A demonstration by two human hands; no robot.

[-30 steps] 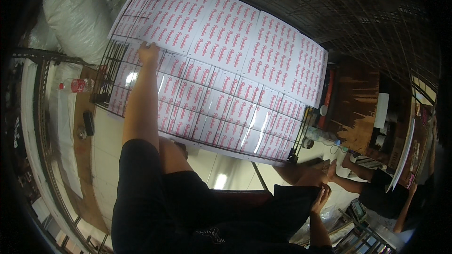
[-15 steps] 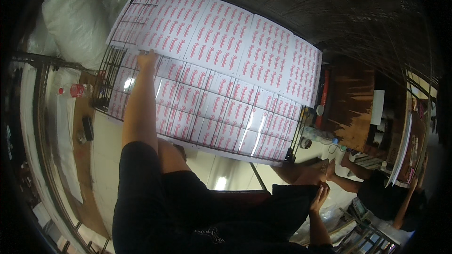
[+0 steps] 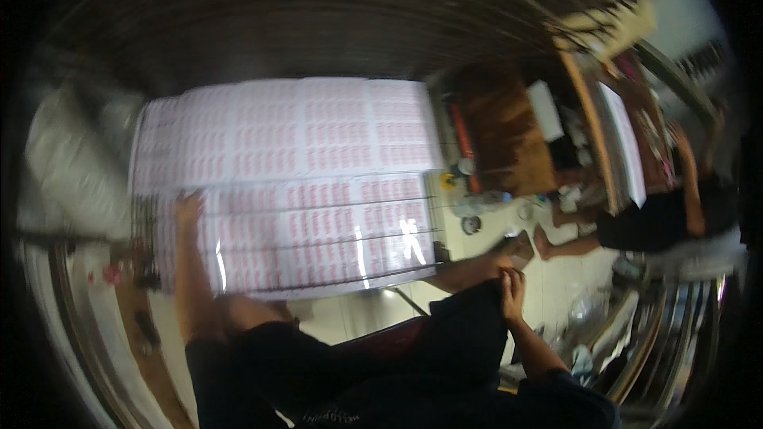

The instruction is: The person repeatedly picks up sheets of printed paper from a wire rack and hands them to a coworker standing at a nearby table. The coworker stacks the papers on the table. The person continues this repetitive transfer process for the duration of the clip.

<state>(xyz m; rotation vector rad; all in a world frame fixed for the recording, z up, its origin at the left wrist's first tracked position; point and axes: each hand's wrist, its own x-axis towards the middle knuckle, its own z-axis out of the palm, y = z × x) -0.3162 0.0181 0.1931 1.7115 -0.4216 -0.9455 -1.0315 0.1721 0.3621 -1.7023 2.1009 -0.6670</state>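
Head cam: left hand (image 3: 189,206) is by the far row's near edge of red-printed sheets (image 3: 238,131) on the wire rack (image 3: 144,218), too blurry to tell if it's pinching. The right hand (image 3: 513,292) is on dark clothing (image 3: 465,322), grip unclear. I'd handle edges lightly, avoids creases.

Sheets (image 3: 334,135) are white, patterned with repeated pink-red rows; shorts (image 3: 469,330) are black; wooden board (image 3: 509,131) is brown.
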